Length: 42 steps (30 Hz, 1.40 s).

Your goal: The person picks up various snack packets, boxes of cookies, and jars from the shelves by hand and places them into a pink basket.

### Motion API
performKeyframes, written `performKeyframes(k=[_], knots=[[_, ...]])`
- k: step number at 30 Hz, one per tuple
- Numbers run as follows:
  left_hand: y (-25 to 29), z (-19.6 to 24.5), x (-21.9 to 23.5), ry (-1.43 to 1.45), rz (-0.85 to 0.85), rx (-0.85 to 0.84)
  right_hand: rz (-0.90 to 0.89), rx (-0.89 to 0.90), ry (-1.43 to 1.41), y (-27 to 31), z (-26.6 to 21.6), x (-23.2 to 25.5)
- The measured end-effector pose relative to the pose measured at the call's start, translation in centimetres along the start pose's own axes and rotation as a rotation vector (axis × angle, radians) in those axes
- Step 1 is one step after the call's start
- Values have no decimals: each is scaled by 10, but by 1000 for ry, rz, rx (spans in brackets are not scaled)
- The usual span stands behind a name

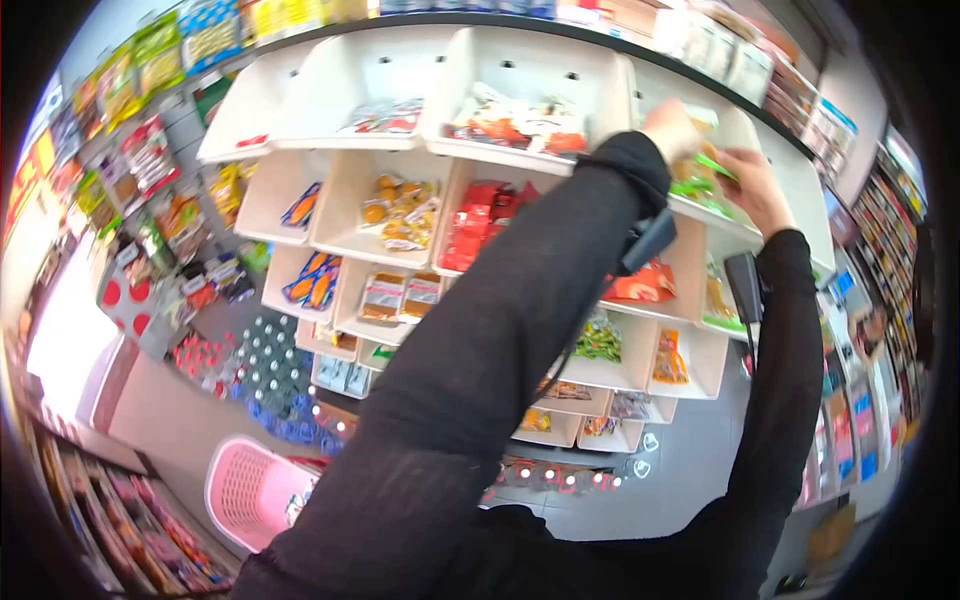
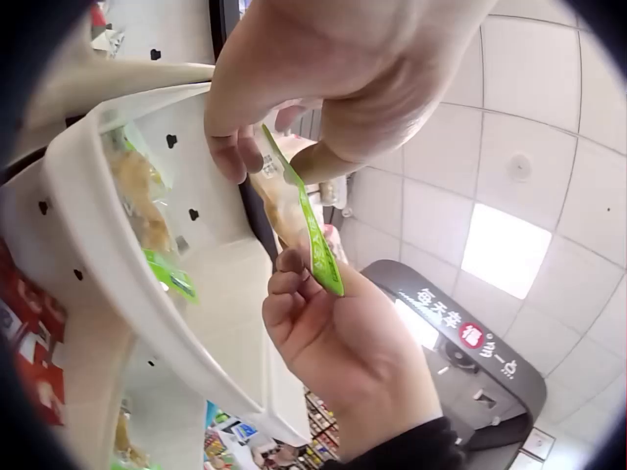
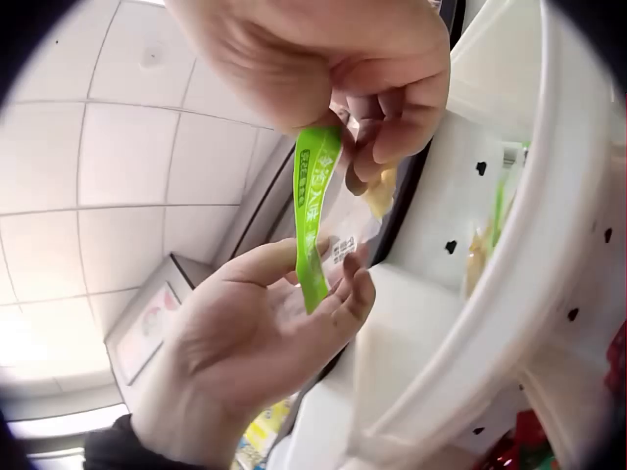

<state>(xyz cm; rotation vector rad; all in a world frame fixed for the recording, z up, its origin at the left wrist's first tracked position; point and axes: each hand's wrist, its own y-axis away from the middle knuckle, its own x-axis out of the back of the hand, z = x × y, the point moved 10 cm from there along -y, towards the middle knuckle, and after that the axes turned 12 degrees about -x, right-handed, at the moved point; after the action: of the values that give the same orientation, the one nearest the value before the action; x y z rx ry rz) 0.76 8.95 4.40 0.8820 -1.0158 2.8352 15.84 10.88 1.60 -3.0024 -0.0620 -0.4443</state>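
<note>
Pinching a green-edged packet [image 2: 312, 230] from both ends

At the upper right of the head view, the left hand [image 1: 670, 130] and right hand [image 1: 758, 190] hold the packet just in front of a white bin [image 3: 560, 127]. Each pinches the printed green strip [image 3: 312, 196] between thumb and curled fingers, one at either end; the two-sided grip probably keeps the thin, floppy film steady and spread. Similar green-trimmed packets [image 2: 147, 201] lie inside that bin, and the tiers seem to sort snacks by kind, since red packets [image 1: 485, 215] share one compartment near the middle of the frame. At the lower left sits a pink basket [image 1: 235, 485], perhaps put down so that both hands are free.
</note>
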Motion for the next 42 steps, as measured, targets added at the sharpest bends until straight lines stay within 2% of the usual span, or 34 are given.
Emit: performKeyframes(k=[2,3,6,7,9,11,12,13,14,16,18,19,20,21,22,24,26,28,30,32,35,37,40,41,42], knots=[[-13,-8,-21,-32,-2,7,-33,-60,76,-10,13,14],[-5,-19,-9,-106,-62,-8,-45,-83,33,-8,24,-9],[-5,-3,-15,-36,-82,-45,7,-113,159,-17,25,13],[-12,-5,-23,-33,-75,-61,-7,-100,157,-12,22,7],[-24,-4,-35,-116,-30,-136,216,-108,350,-3,16,19],[-13,-2,-35,-29,13,-39,247,-74,453,-29,29,32],[-11,0,-37,-24,0,-43,363,173,696,-33,15,34],[-12,10,-43,-80,-77,-127,480,416,939,-17,-6,27],[-13,20,-52,-129,-158,-217,417,367,927,-19,-1,30],[-11,23,-63,-106,-248,-214,356,320,902,0,-5,13],[4,43,-57,-345,-356,-360,421,445,881,33,-15,3],[6,49,-56,-460,-369,-412,468,570,843,39,-14,4],[5,42,-49,-323,-338,-296,454,543,873,51,-19,-2],[2,51,-47,-502,-309,-417,422,427,934,52,-17,-4],[7,45,-33,-221,-232,-247,411,475,896,68,-26,-10],[14,42,-19,-51,-239,-194,421,606,791,89,-37,-20],[25,41,-1,5,-208,-171,413,656,750,102,-44,-34],[43,48,26,-71,-93,-349,374,777,655,122,-54,-54],[90,58,62,-152,98,-507,343,852,506,160,-58,-71],[161,75,86,-138,174,-546,186,880,420,189,-52,-95],[256,33,111,-203,178,-367,-79,877,312,227,-28,-140],[324,-8,128,-291,197,-174,-266,868,224,244,-5,-176],[441,-91,141,-62,374,216,-524,778,145,258,52,-250],[487,-114,143,-12,453,349,-648,631,113,258,84,-283],[524,-119,140,8,524,443,-773,481,92,265,115,-317]])
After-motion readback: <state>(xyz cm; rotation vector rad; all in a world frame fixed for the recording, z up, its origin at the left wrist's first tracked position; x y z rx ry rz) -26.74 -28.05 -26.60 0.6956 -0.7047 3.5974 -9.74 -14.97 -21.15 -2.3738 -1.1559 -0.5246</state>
